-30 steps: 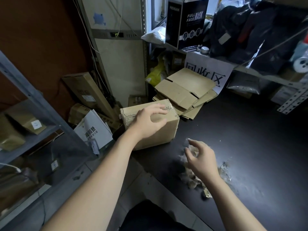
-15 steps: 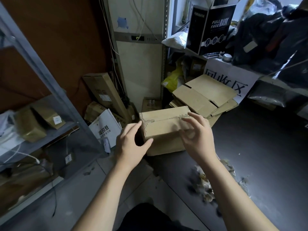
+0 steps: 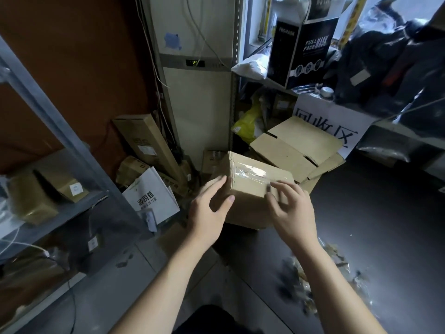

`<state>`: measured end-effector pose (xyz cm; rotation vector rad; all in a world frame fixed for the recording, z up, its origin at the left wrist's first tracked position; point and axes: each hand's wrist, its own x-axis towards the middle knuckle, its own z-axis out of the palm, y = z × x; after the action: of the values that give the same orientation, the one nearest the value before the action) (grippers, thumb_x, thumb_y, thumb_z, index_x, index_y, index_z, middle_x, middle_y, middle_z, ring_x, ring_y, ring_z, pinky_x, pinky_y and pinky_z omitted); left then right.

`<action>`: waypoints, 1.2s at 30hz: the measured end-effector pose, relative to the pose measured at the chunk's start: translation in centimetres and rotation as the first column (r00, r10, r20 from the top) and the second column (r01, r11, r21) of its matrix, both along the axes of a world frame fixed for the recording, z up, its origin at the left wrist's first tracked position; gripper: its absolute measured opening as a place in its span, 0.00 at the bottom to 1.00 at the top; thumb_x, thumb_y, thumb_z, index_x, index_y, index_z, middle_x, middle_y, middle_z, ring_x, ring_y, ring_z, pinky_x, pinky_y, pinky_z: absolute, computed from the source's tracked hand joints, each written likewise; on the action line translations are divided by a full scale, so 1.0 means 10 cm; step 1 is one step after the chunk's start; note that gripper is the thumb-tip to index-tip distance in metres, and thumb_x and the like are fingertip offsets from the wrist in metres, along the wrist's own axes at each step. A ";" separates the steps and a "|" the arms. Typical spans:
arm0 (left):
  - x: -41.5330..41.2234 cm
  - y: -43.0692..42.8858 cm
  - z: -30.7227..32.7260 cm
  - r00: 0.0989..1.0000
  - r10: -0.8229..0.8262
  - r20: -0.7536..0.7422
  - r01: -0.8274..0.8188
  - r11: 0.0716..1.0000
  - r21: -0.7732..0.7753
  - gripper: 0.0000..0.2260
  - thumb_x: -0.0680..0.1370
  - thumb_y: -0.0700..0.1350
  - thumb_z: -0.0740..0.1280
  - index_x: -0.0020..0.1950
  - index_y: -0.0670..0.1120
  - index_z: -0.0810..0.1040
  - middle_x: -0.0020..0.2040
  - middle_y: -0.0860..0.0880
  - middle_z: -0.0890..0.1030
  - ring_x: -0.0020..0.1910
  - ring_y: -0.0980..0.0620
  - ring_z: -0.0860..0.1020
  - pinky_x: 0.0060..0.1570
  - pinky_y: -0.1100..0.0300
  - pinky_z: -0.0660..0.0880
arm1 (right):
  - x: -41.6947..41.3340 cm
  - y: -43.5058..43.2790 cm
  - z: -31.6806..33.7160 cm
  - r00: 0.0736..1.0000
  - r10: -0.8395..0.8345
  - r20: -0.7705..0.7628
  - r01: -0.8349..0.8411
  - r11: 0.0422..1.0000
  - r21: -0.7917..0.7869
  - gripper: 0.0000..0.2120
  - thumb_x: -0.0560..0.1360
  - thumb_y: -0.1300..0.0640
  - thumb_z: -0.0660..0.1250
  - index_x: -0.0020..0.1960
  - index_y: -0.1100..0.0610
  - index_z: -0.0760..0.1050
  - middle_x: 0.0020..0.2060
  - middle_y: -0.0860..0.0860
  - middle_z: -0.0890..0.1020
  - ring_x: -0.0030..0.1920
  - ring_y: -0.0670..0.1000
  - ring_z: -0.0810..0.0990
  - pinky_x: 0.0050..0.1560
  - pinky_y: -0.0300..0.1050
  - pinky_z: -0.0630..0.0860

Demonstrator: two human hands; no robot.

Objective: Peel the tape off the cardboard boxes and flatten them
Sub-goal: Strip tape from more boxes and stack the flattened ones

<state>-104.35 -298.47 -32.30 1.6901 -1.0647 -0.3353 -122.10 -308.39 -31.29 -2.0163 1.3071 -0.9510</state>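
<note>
Cardboard box [image 3: 260,189], taped shut: the spread left hand [image 3: 207,210] braces its side; bent fingertips of the right hand [image 3: 293,213] touch the tape [image 3: 250,173], pinching unclear.

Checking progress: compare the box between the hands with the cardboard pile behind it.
The box stands closed, a full block; the cardboard pile lies flattened, flaps spread. The box has shiny clear tape across its top; the cardboard pile shows none. Both are plain brown cardboard.
</note>
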 end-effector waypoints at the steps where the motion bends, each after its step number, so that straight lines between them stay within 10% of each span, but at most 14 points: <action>1: 0.00 -0.05 0.03 0.999 -0.022 0.042 0.023 0.999 -0.038 0.20 0.78 0.42 0.73 0.70 0.49 0.78 0.69 0.56 0.77 0.71 0.61 0.71 0.72 0.60 0.68 | 0.00 0.00 0.01 1.000 0.006 0.023 -0.007 1.000 0.021 0.12 0.79 0.47 0.70 0.61 0.46 0.83 0.59 0.41 0.81 0.62 0.48 0.76 0.63 0.52 0.74; 6: -0.06 -0.30 0.11 0.930 -0.177 0.322 0.209 0.975 -0.069 0.13 0.78 0.45 0.70 0.63 0.50 0.84 0.66 0.58 0.80 0.69 0.57 0.75 0.68 0.50 0.71 | 0.06 0.11 0.02 0.980 0.061 0.192 -0.101 0.973 0.208 0.15 0.81 0.49 0.68 0.66 0.49 0.80 0.58 0.44 0.83 0.56 0.40 0.81 0.58 0.36 0.78; 10: -0.11 -0.35 -0.01 0.908 -0.325 0.266 0.310 0.946 0.098 0.17 0.76 0.44 0.75 0.65 0.47 0.83 0.71 0.57 0.76 0.67 0.54 0.76 0.66 0.48 0.75 | 0.08 0.16 -0.08 0.982 0.007 0.187 -0.053 0.969 0.243 0.15 0.81 0.46 0.68 0.63 0.50 0.81 0.55 0.41 0.84 0.55 0.39 0.82 0.60 0.50 0.80; 15: 0.04 -0.35 -0.06 0.823 -0.130 0.553 0.087 0.991 0.102 0.29 0.68 0.59 0.80 0.65 0.47 0.82 0.70 0.50 0.77 0.72 0.49 0.72 0.70 0.46 0.66 | 0.04 0.17 -0.10 0.977 -0.035 0.211 -0.031 0.953 0.303 0.18 0.78 0.47 0.72 0.67 0.47 0.77 0.53 0.39 0.83 0.55 0.38 0.82 0.60 0.49 0.80; 27: 0.19 -0.42 -0.21 0.834 -0.185 0.519 0.141 0.982 0.125 0.31 0.72 0.66 0.71 0.69 0.50 0.79 0.74 0.54 0.74 0.77 0.56 0.66 0.76 0.47 0.58 | 0.13 -0.04 -0.04 0.989 0.111 0.093 -0.132 0.957 0.260 0.24 0.80 0.58 0.67 0.75 0.50 0.72 0.70 0.43 0.73 0.70 0.41 0.71 0.72 0.52 0.72; 32: 0.19 -0.41 -0.23 0.838 -0.175 0.516 0.136 0.984 0.113 0.31 0.72 0.67 0.70 0.69 0.51 0.80 0.74 0.55 0.74 0.77 0.57 0.65 0.75 0.48 0.57 | 0.19 -0.07 -0.03 0.990 0.129 0.048 -0.137 0.963 0.233 0.20 0.82 0.61 0.62 0.72 0.50 0.76 0.68 0.48 0.72 0.58 0.26 0.68 0.66 0.32 0.69; 36: 0.20 -0.41 -0.23 0.831 -0.168 0.530 0.130 0.985 0.110 0.31 0.73 0.69 0.67 0.69 0.51 0.79 0.74 0.55 0.74 0.77 0.56 0.66 0.75 0.47 0.58 | 0.15 -0.07 -0.06 0.984 0.092 0.155 -0.128 0.962 0.241 0.17 0.82 0.60 0.66 0.68 0.48 0.80 0.65 0.45 0.76 0.62 0.31 0.72 0.64 0.44 0.76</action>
<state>-102.36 -302.62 -34.61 1.8156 -1.6215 0.0182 -120.56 -309.05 -31.89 -1.7745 1.1617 -0.8185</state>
